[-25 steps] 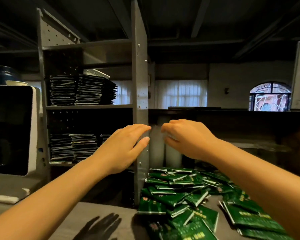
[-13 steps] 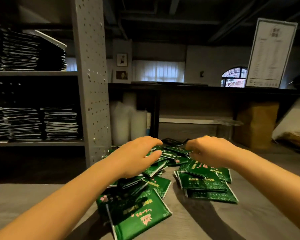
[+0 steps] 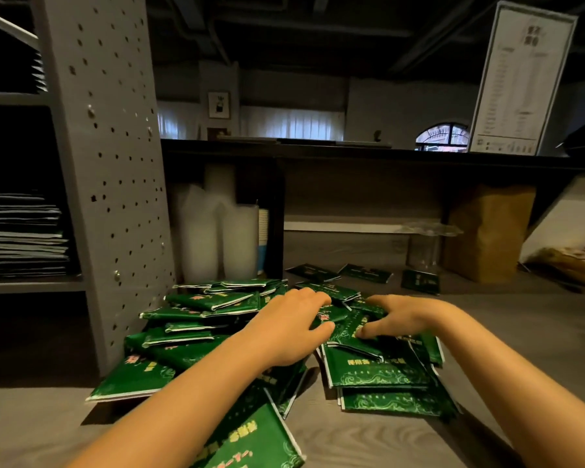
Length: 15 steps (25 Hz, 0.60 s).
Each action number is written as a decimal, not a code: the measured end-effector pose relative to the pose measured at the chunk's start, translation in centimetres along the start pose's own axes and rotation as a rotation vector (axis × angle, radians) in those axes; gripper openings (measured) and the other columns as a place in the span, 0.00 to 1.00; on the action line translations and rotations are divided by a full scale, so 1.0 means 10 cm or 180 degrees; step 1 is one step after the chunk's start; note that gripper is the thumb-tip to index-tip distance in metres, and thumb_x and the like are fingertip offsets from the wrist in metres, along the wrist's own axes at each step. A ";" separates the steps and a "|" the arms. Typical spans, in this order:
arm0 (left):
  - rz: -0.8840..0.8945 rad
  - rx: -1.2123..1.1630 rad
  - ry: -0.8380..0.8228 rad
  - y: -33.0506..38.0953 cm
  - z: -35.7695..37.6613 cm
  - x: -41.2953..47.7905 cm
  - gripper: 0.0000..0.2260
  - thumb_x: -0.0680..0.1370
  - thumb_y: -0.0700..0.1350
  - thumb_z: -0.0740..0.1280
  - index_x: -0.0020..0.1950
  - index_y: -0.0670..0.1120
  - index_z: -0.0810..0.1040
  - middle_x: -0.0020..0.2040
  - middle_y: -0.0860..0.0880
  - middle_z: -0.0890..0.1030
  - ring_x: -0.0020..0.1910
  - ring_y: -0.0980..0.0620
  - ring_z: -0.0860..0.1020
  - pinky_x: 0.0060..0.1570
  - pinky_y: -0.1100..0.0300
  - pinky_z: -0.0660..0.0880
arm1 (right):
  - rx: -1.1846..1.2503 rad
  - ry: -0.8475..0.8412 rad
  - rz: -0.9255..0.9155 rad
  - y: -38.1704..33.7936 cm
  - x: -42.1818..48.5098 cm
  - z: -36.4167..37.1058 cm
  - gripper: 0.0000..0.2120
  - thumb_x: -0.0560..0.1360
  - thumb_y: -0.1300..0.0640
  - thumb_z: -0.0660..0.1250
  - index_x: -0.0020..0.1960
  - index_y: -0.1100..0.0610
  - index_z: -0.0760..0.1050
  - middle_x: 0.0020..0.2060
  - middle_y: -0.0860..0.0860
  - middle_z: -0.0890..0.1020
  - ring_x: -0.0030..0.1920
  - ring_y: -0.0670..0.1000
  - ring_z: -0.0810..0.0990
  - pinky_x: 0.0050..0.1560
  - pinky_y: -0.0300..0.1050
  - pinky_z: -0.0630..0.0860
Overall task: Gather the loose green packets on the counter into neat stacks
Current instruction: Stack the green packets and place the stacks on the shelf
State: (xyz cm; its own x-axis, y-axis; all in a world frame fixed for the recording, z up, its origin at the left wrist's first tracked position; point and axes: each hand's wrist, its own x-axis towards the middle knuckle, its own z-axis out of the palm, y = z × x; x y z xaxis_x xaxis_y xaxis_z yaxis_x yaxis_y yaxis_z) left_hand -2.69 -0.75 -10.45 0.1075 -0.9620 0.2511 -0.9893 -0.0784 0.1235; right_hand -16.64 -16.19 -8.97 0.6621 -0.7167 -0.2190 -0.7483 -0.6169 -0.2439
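Left grip (image 3: pixel 284 329), right grip (image 3: pixel 409 319): dropped from shelf height onto green packets (image 3: pixel 379 369) beneath; fingers (image 3: pixel 313 296) half-curled, hold unclear. Gathering starting.

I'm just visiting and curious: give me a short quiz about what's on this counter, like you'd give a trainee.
1. True or false: the left hand and right hand both rest on the green packets.
2. What stands at the back right of the counter? A) brown paper bag B) red bucket C) kettle
3. Fill in: the grey post left of the packets is dotted with ___.
Key: 1 true; 2 A; 3 holes.
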 end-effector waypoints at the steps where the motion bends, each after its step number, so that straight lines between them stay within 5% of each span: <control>1: 0.0020 0.0014 0.0066 0.00 0.01 0.01 0.23 0.81 0.55 0.56 0.74 0.50 0.61 0.72 0.51 0.66 0.70 0.52 0.63 0.69 0.55 0.62 | 0.0135 0.0012 -0.0031 0.03 0.04 0.01 0.45 0.68 0.36 0.69 0.77 0.49 0.51 0.76 0.50 0.58 0.73 0.53 0.61 0.71 0.49 0.62; 5: 0.0122 0.0133 0.0273 -0.01 0.04 -0.10 0.22 0.81 0.54 0.54 0.75 0.51 0.59 0.73 0.54 0.63 0.70 0.54 0.62 0.68 0.58 0.59 | 0.0747 0.0576 -0.0583 0.12 0.10 0.13 0.40 0.68 0.43 0.73 0.74 0.48 0.58 0.72 0.50 0.64 0.69 0.51 0.66 0.68 0.47 0.67; 10: 0.0133 0.0269 0.0629 0.00 0.06 -0.27 0.24 0.82 0.55 0.51 0.77 0.52 0.53 0.74 0.56 0.59 0.72 0.57 0.58 0.68 0.63 0.54 | 0.2453 0.1182 -0.1205 0.10 -0.04 0.13 0.27 0.73 0.62 0.69 0.68 0.47 0.66 0.60 0.52 0.72 0.50 0.50 0.80 0.50 0.45 0.79; 15: -0.0168 -0.1128 0.0919 0.04 0.09 -0.28 0.28 0.80 0.56 0.55 0.77 0.54 0.47 0.74 0.55 0.62 0.71 0.57 0.62 0.68 0.61 0.61 | 0.3011 0.1420 -0.1706 -0.09 -0.23 0.15 0.28 0.73 0.63 0.70 0.67 0.45 0.67 0.55 0.52 0.77 0.48 0.50 0.82 0.49 0.47 0.81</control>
State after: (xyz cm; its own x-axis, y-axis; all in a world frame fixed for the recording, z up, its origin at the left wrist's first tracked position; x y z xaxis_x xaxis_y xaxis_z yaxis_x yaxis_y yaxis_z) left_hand -3.48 1.70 -12.00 0.2298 -0.8429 0.4866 -0.8922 0.0173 0.4513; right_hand -17.47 -13.49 -9.68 0.6704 -0.6053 0.4292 0.0736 -0.5214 -0.8501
